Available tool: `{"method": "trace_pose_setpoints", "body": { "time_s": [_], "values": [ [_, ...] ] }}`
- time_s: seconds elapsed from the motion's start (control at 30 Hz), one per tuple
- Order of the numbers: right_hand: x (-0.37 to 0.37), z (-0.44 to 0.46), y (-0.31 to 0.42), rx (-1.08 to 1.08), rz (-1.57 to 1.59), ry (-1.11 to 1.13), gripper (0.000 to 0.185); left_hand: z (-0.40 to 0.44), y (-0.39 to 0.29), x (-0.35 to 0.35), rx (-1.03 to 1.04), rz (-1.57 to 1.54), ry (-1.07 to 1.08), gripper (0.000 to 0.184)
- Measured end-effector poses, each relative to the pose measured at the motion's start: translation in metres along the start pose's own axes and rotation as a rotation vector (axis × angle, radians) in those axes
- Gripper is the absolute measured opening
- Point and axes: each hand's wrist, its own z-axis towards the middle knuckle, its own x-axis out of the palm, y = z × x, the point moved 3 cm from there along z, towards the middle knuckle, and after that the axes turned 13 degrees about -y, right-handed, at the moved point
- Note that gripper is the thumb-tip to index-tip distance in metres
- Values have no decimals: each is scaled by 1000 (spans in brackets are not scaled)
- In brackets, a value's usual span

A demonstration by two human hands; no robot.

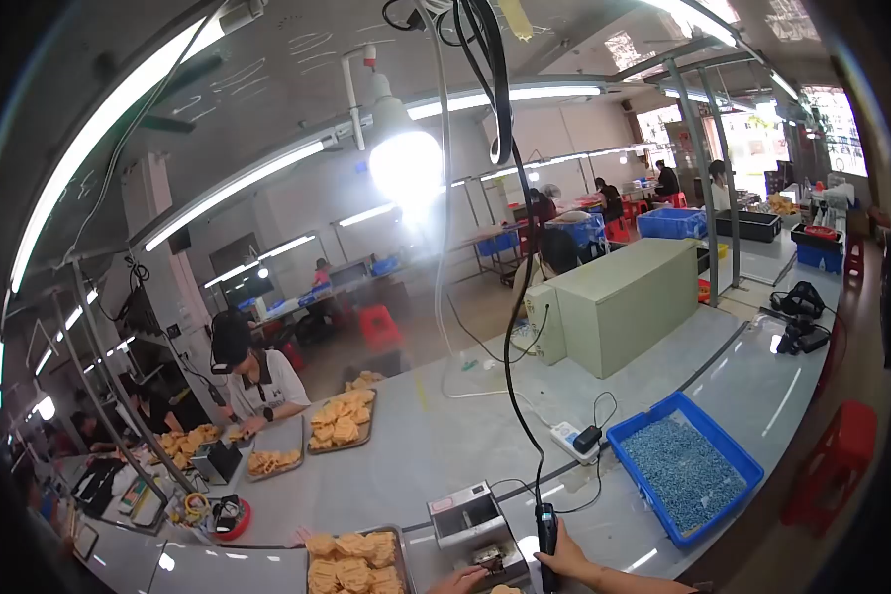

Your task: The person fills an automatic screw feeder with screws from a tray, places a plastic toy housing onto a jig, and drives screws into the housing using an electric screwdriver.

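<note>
My right hand (565, 556) is closed around a dark electric screwdriver (546, 530), held upright, with a black cord rising from its top. My left hand (460, 582) shows only in part at the bottom edge, its fingers stretched towards the front of a grey metal box (465, 515) that looks like a screw feeder. Dark small parts sit in the box's front opening, too small to make out. Left of the box stands a metal tray (402, 564) of peach-coloured bundled pieces. The lower frame edge cuts off whatever lies under the screwdriver's tip.
A blue bin (685, 465) of small blue pieces stands at the right, near a white power strip (574, 442). Behind is a pale green cabinet (619, 302). Another person (262, 371) works across the table by more trays (342, 421). A lit bulb (404, 163) hangs overhead.
</note>
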Motion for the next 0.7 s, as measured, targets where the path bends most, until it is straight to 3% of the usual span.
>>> {"method": "trace_pose_setpoints", "body": {
  "time_s": [0.03,0.1,0.13,0.2,0.27,0.3,0.37,0.4,0.47,0.53,0.6,0.7],
  "values": [
    [-9,-2,13,45,-44,55,100,9,24,-2,-12,6,31,87],
    [-16,6,18,112,-213,257,97,70,2,-58,-56,73,14,55],
    [-20,13,14,140,-297,356,96,99,-5,-82,-62,58,-89,50],
    [-26,41,-25,-42,-450,537,79,154,-13,-127,-25,100,-293,36],
    [-98,78,16,8,-761,628,62,214,-21,-174,83,156,-465,28],
    [-134,105,37,22,-824,581,53,245,-29,-199,146,155,-536,27],
    [-228,143,131,11,-738,156,40,304,-51,-246,193,180,-673,23],
    [-263,164,160,-172,-598,-73,34,331,-57,-266,128,151,-729,18],
    [-326,184,249,-286,-222,-317,24,387,-74,-303,210,85,-870,13],
    [-363,199,321,-489,-8,-388,17,438,-88,-333,381,0,-949,21],
    [-383,216,372,-686,126,-420,14,479,-121,-351,414,111,-1018,32],
    [-394,238,428,-921,320,-406,14,527,-163,-362,534,234,-983,62]
  ]
}}
